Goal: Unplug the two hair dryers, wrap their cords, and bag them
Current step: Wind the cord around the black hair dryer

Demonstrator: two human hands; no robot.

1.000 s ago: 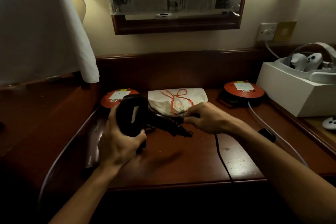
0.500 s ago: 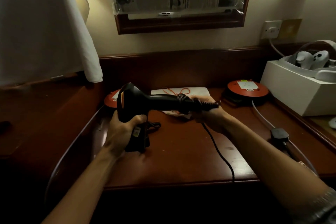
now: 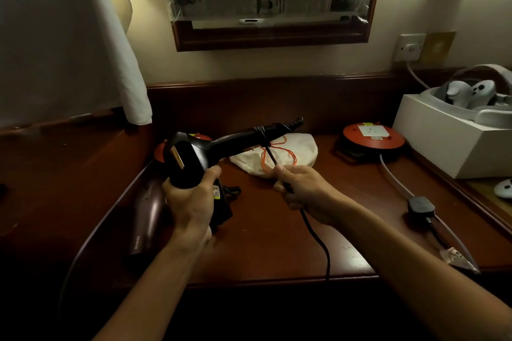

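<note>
At the far left of the frame a white cloth [image 3: 69, 36] hangs over the dark wooden desk [image 3: 263, 243]. Low on the left, a second, purplish hair dryer [image 3: 145, 219] lies flat on the desk. Just right of it, the left hand [image 3: 191, 202] is closed around the body of a black hair dryer [image 3: 194, 158], held above the desk with its handle pointing right and upward. A few turns of black cord [image 3: 315, 238] circle the handle. In the centre, the right hand [image 3: 302, 188] pinches the cord taut below the handle; the rest trails off the desk's front edge. Behind the hands lies a white drawstring bag [image 3: 293, 152]. Further right sit a red cable reel [image 3: 372, 134], a black plug [image 3: 419, 205] and a white box [image 3: 448, 144].
</note>
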